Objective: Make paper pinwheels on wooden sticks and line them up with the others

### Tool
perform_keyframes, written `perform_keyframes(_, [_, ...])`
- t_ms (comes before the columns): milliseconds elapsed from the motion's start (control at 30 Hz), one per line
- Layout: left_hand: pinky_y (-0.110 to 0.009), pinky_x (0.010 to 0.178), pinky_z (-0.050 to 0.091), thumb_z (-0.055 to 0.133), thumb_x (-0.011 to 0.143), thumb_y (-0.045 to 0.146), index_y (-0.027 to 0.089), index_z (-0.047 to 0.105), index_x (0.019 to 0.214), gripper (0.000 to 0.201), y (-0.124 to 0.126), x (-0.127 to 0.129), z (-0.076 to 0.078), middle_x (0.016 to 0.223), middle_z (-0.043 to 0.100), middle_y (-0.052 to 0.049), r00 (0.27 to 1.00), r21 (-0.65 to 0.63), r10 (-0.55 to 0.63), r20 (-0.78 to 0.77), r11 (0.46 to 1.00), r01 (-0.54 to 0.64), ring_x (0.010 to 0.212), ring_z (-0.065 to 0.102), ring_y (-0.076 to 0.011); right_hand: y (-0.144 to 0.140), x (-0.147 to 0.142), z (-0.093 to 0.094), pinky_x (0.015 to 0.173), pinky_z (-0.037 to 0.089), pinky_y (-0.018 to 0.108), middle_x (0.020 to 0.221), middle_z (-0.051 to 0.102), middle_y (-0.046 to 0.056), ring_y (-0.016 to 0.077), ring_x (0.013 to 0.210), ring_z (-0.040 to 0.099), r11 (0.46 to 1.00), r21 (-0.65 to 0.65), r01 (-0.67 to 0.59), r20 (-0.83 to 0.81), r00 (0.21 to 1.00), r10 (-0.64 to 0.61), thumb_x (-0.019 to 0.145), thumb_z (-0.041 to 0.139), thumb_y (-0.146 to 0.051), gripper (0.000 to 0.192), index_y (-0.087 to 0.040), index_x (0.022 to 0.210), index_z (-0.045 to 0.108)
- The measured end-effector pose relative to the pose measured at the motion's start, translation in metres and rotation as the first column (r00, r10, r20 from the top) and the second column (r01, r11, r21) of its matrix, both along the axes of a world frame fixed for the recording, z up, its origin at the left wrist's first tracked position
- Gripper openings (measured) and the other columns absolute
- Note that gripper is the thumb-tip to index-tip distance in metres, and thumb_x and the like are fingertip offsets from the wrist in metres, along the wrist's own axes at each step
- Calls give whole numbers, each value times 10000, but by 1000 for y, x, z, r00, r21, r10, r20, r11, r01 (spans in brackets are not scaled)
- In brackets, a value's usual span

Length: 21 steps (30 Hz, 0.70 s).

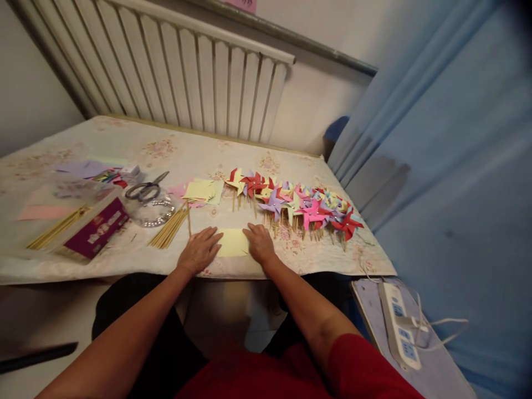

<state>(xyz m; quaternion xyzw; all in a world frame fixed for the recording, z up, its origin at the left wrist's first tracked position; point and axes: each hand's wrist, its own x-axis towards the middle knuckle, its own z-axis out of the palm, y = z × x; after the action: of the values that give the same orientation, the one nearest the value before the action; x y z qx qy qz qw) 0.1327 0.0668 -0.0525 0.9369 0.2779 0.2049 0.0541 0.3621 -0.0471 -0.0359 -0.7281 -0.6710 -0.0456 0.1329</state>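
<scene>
Left hand [200, 249]: flat, fingers spread, pressing left edge of yellow paper [233, 243].
Right hand [259, 243]: flat on its right edge, nothing gripped.
Paper: near front edge of surface [124, 138].
Pinwheels [299, 205]: row just behind.

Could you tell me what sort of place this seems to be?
Probably a room in a home, used for paper crafts: a radiator against the wall, a blue curtain, and a cloth-covered table with finished pinwheels and scissors.

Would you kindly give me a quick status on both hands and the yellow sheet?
Left hand and right hand flat, pressing yellow paper sheet on table. Stick bundle left, pinwheels behind right. Nothing blocking.
</scene>
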Motion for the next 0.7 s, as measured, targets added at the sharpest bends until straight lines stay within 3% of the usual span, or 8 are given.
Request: perform_keyframes(700, [-480,1111,374,443,957,378,226,644,1277,407,-4,0,6,1436,552,-109,1000,-22,24,-14,999,-24,1365,458,-278,0,-2,-1,953,369,413,1444,514,63,268,1184,424,999,36,39,-27,999,-38,970,407,-172,409,-262,1328,584])
